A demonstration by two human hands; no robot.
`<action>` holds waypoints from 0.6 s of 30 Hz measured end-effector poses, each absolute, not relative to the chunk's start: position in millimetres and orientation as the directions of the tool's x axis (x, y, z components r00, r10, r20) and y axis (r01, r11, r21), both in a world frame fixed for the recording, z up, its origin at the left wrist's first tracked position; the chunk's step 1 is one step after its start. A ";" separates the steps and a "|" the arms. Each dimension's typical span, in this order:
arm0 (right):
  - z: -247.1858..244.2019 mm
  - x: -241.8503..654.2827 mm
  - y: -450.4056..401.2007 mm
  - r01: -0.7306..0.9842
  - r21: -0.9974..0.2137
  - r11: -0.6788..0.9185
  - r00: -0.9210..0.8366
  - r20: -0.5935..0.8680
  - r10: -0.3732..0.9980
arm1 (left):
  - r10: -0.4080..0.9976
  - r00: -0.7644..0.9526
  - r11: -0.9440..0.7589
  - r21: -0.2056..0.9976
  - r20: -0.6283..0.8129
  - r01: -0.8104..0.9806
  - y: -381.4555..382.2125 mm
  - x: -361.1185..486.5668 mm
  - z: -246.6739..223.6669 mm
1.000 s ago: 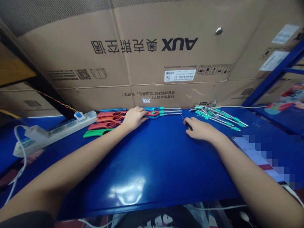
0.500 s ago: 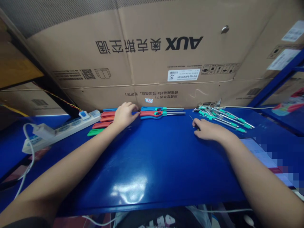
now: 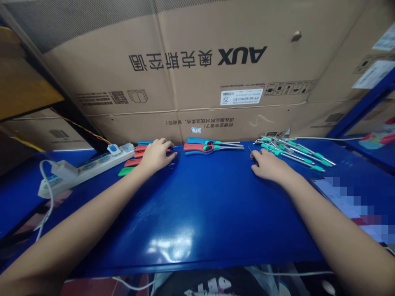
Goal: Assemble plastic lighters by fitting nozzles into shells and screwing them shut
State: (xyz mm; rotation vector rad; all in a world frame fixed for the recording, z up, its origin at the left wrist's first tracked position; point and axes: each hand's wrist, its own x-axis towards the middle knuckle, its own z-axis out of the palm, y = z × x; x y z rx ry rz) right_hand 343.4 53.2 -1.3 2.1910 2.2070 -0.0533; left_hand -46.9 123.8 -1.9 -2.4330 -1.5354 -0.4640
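My left hand (image 3: 157, 155) is over the right ends of several coloured handles (image 3: 132, 162), red, blue and green, at the back left. Its fingers are curled and apart; whether it grips a handle is hidden. To its right lie assembled long lighters (image 3: 199, 147), red and blue, with metal tubes pointing right. My right hand (image 3: 267, 163) rests on the blue table with fingers closed round a small thin tool (image 3: 250, 149), of which only the tip shows. Beyond it lies a pile of metal tubes with green parts (image 3: 296, 153).
A white power strip (image 3: 89, 166) with plugs and cables runs along the left. A large cardboard box (image 3: 191, 90) stands upright behind the blue table (image 3: 200, 213). A flat device with a partly pixelated screen (image 3: 339, 197) lies at the right.
My left hand has drawn back left from the assembled lighters to the handles. My right hand keeps its place beside the tube pile. The view has shifted slightly.
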 end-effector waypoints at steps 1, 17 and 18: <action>-1.7 341.9 53.9 1.000 0.001 0.014 -0.014 -0.002 1.000 | 0.828 0.409 -0.435 -0.021 0.382 0.900 123.9 -45.2 -1.6; -35.8 298.7 81.9 0.971 -0.052 0.232 -0.227 0.098 0.969 | 0.712 0.639 -0.630 -0.136 0.293 0.765 118.6 15.1 -21.9; -36.5 298.1 85.1 0.973 -0.058 0.224 -0.218 0.090 0.972 | 0.712 0.636 -0.627 -0.138 0.297 0.766 118.4 16.4 -21.2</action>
